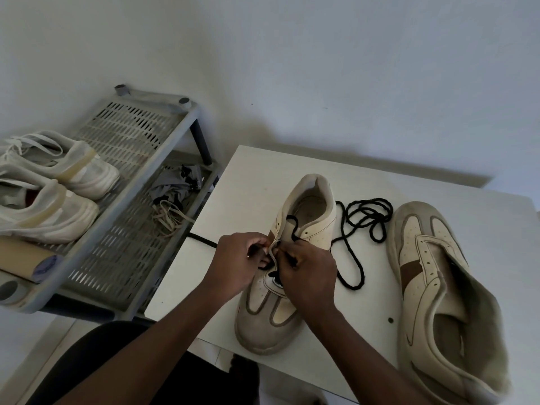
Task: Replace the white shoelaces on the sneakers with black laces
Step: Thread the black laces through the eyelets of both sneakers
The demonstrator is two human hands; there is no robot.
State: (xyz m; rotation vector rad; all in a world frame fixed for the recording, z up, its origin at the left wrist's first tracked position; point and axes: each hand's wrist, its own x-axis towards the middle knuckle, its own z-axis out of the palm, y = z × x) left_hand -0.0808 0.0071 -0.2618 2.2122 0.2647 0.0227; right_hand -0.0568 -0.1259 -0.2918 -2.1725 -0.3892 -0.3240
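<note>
On my feed: centre sneaker [264,325] sits on the white table [336,165], toe toward the camera. Both hands are over its eyelets. Left hand [238,260] is curled, pinching the eyelet flap; it may have a lace tip in there too, but it's too blurred to call. Right hand [308,274] pinches the black lace [365,217]; the rest of the lace trails in loops on the table between the shoes. Second sneaker [432,287] lies unlaced to the right. Grey rack [131,135] on the left holds a white pair [58,176], with loose white laces [169,214] on its lower shelf.
</note>
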